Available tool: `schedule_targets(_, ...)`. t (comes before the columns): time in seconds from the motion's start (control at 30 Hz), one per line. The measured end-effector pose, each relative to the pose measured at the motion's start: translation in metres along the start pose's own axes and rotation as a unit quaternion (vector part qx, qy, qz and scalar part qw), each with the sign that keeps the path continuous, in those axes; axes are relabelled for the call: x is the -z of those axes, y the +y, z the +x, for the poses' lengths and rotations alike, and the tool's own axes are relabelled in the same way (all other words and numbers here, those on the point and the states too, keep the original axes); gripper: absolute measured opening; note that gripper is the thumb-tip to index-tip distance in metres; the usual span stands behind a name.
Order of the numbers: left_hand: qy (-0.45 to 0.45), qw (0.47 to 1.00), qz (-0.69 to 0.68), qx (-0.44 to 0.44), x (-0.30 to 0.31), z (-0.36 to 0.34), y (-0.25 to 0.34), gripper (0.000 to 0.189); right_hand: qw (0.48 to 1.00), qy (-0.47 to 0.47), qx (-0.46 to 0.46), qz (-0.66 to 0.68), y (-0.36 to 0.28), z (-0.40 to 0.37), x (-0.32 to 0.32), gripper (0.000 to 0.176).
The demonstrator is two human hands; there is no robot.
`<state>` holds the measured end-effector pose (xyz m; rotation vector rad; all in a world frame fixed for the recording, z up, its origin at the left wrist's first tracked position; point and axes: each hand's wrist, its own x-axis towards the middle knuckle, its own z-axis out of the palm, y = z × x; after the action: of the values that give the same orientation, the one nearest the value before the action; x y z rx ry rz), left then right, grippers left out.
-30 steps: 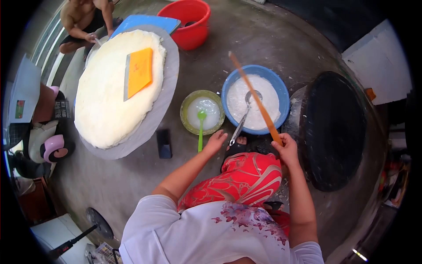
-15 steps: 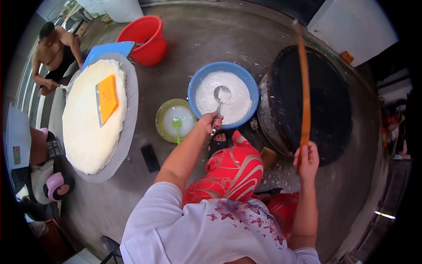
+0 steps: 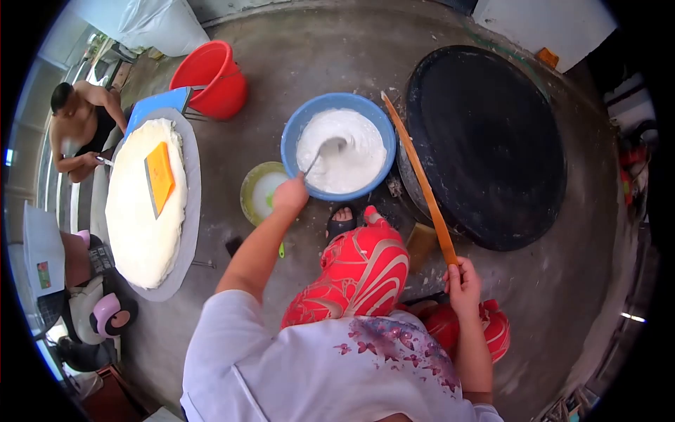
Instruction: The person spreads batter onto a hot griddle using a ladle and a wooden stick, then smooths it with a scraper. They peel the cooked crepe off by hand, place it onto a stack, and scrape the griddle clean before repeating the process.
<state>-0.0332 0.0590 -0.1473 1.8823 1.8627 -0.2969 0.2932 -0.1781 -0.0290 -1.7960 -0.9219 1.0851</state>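
Note:
My left hand (image 3: 290, 196) is wrapped around the handle of a metal ladle (image 3: 314, 163). The ladle's bowl is sunk in thick white batter (image 3: 362, 155), which shows swirl marks inside a blue basin (image 3: 287, 133). In my right hand (image 3: 463, 285) is one end of a long, flat wooden stick (image 3: 424, 183). It slants up and left along the near-left edge of a large round black griddle (image 3: 492, 141). Beside the basin, partly behind my left hand, stands a green bowl (image 3: 246, 195) of whitish liquid. A green handle shows below my left forearm.
At left, a round board (image 3: 188, 260) carries a pile of pale flat sheets (image 3: 130, 225) with an orange scraper (image 3: 163, 179) on top. Behind it are a blue panel (image 3: 158, 105), a red bucket (image 3: 228, 88) and a seated person (image 3: 84, 126). A sponge-like block (image 3: 422, 246) lies near my feet.
The ladle has gone from resting over the batter to dipping into it, and the batter is now swirled. My right hand has lowered the stick leftward, from across the griddle to its edge.

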Motion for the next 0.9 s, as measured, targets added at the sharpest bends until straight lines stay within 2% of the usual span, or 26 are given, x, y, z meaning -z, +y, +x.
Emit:
schedule_targets(0.07,0.025,0.999,-0.038,0.03,-0.019,-0.004,0.015,0.03,1.0,-0.001,0.007,-0.008,-0.002,-0.003,-0.002,0.011)
schedule_targets(0.1,-0.009,1.0,-0.016,-0.005,-0.029,-0.007,0.023,0.028,0.999,-0.005,0.006,-0.032,-0.002,-0.002,0.0,0.011)
schedule_targets(0.17,-0.044,0.996,-0.024,-0.072,-0.012,-0.022,0.024,0.026,0.998,-0.006,0.004,-0.056,-0.002,-0.001,0.003,0.011)
schedule_targets(0.2,-0.046,0.996,-0.021,-0.074,-0.006,-0.021,0.016,0.026,0.999,-0.007,-0.003,-0.05,-0.002,-0.002,0.004,0.011)
schedule_targets(0.27,0.025,0.991,-0.128,-0.022,0.004,-0.021,-0.002,0.026,0.999,-0.012,-0.012,-0.043,-0.002,-0.004,0.005,0.011)
schedule_targets(0.37,-0.025,0.998,-0.058,0.017,-0.033,-0.009,-0.009,0.025,1.0,-0.003,-0.014,-0.013,-0.002,-0.004,0.006,0.011)
schedule_targets(0.4,-0.015,0.997,-0.058,-0.04,-0.029,-0.012,0.004,0.025,1.0,0.002,-0.013,-0.025,-0.002,-0.003,0.008,0.012)
schedule_targets(0.43,-0.014,0.997,-0.057,-0.044,-0.022,-0.004,0.013,0.025,0.999,0.006,-0.015,-0.038,-0.001,-0.003,0.01,0.012)
schedule_targets(0.5,0.021,0.983,-0.158,-0.091,-0.008,0.016,0.025,0.024,0.999,0.009,-0.018,-0.04,-0.002,-0.002,0.008,0.012)
schedule_targets(0.53,0.075,0.984,-0.144,-0.071,0.0,0.023,0.034,0.025,0.999,0.007,-0.016,-0.041,-0.003,-0.004,0.006,0.012)
schedule_targets(0.57,0.075,0.984,-0.144,-0.072,-0.004,0.023,0.039,0.025,0.999,0.008,-0.016,-0.04,-0.005,-0.004,0.006,0.012)
schedule_targets(0.63,0.052,0.998,-0.026,0.027,-0.015,0.026,0.046,0.026,0.999,-0.009,-0.018,-0.047,-0.009,-0.003,0.006,0.012)
schedule_targets(0.67,0.005,1.0,0.013,0.007,-0.022,0.016,0.047,0.025,0.999,-0.009,-0.016,-0.048,-0.009,-0.004,0.008,0.012)
schedule_targets(0.7,0.006,1.0,0.012,0.008,-0.022,0.008,0.04,0.025,0.999,-0.011,-0.017,-0.043,-0.008,-0.005,0.009,0.012)
schedule_targets(0.77,-0.017,0.995,-0.032,-0.095,-0.006,-0.003,0.012,0.029,0.999,-0.009,-0.024,-0.034,-0.007,-0.005,0.009,0.011)
schedule_targets(0.8,-0.021,0.995,-0.029,-0.093,0.003,-0.004,0.001,0.029,0.999,-0.013,-0.033,-0.028,-0.006,-0.006,0.01,0.012)
schedule_targets(0.87,0.037,0.995,-0.084,-0.026,0.02,-0.005,-0.017,0.033,0.999,-0.02,-0.044,-0.021,-0.003,-0.009,0.01,0.012)
schedule_targets(0.9,0.038,0.996,-0.083,-0.024,0.019,-0.004,-0.015,0.033,0.999,-0.02,-0.041,-0.02,-0.002,-0.009,0.01,0.012)
